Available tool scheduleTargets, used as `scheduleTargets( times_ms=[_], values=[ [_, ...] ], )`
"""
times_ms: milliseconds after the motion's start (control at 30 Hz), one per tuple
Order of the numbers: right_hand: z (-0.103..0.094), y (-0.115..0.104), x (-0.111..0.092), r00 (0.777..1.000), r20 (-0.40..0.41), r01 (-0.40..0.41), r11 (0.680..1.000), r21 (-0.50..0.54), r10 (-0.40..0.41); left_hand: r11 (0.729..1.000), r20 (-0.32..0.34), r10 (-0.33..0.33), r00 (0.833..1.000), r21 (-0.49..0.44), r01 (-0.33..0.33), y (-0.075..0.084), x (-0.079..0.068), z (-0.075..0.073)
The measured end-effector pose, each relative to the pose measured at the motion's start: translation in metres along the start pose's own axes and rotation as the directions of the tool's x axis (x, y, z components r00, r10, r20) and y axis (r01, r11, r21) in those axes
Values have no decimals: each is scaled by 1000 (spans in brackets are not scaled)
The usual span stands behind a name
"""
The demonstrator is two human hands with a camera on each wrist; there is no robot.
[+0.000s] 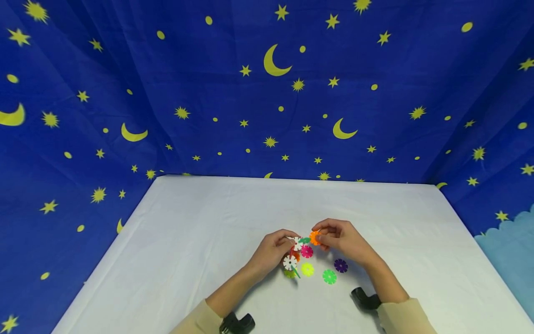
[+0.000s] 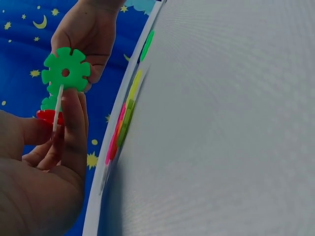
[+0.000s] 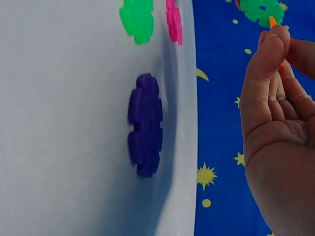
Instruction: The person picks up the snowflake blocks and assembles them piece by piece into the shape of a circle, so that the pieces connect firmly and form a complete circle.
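My left hand (image 1: 273,253) pinches a cluster of joined, notched plastic discs. White discs (image 1: 289,262) show in it, along with a green disc (image 2: 74,73) and a red disc (image 2: 45,116). Between the thumb and fingers of my right hand (image 1: 344,239) is an orange notched disc (image 1: 314,238), held close beside the cluster's green disc. In the right wrist view the orange disc appears edge-on, mostly hidden by the fingertips, and its tip overlaps the green disc (image 3: 256,11).
On the white table (image 1: 208,208), below the hands, lie a pink disc (image 1: 307,252), a yellow disc (image 1: 307,269), a light green disc (image 1: 329,277) and a purple disc (image 1: 340,266). An olive disc (image 1: 289,274) lies under the cluster. A blue star-patterned curtain (image 1: 233,93) surrounds the table.
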State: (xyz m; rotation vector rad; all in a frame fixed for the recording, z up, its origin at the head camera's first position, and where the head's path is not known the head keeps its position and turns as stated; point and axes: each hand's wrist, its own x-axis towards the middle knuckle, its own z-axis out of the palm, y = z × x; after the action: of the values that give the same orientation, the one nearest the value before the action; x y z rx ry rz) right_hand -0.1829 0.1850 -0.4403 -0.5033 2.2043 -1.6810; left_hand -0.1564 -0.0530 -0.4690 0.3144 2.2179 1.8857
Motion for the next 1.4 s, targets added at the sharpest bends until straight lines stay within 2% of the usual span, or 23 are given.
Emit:
scheduleTargets(
  times_ms=[167,367,667,800,1033,1267,1400],
  values=[
    [6,-17,-4,1000,-5,-24,999,-27,24,999,-6,17,1000,27,-17,1,-1,0],
    [3,7,4,1000,-12,-21,999,-44,21,999,-4,20,1000,49,-19,-6,2,-1],
    [8,11,4,999,-16,40,998,-57,-41,997,-21,32,999,72,-31,-4,0,1],
    [10,12,5,999,-29,43,997,-65,-45,996,-27,29,999,79,-26,-3,-1,2],
    [11,11,5,999,-13,30,999,-39,-31,997,-17,2,1000,83,0,-3,0,2],
    [13,10,6,999,-1,45,995,-94,-46,998,-9,-46,999,40,46,-3,2,2],
    [17,10,7,1000,-1,20,999,-48,-20,998,-4,-57,998,16,57,-3,1,3]
  ],
)
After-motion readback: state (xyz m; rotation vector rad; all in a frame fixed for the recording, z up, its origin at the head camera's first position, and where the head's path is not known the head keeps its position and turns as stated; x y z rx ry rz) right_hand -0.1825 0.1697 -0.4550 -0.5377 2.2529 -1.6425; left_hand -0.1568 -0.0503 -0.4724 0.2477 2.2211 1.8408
